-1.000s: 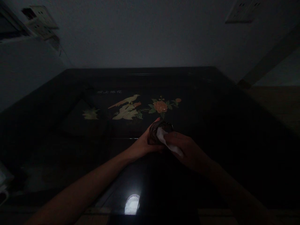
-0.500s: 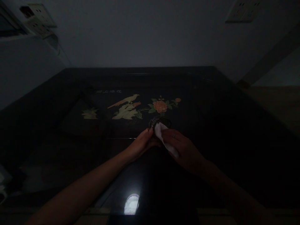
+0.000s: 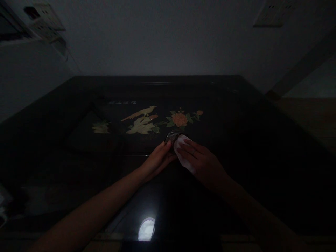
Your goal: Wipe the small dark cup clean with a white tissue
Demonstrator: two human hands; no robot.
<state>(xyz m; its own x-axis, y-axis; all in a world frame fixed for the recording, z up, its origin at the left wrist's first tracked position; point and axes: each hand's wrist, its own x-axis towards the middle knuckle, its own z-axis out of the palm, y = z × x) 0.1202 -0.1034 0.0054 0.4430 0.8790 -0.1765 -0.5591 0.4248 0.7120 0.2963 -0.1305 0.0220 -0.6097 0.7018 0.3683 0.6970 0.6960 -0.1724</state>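
My left hand (image 3: 159, 155) is closed around a dark, shiny, see-through glass vessel (image 3: 172, 135) with a rounded rim. Whether it is a cup or a small bowl is hard to tell in this dim light. Folded against the right side of the vessel is a white cloth or tissue (image 3: 183, 159). The fingers of my right hand (image 3: 201, 159), one with a ring, press on this cloth. Both hands meet above the near part of a glossy black table (image 3: 236, 147). Fingers and cloth hide much of the vessel.
A bird-and-flower picture (image 3: 140, 124) decorates the tabletop beyond my hands. The table meets a pale wall (image 3: 162, 38), with socket plates (image 3: 270, 14) at upper right and a power strip (image 3: 44, 29) at upper left. A bright light reflection (image 3: 147, 229) lies near the front edge.
My right hand and the cloth have shifted slightly, and the cloth now spreads flatter under the fingers. The vessel has turned a little in my left hand.
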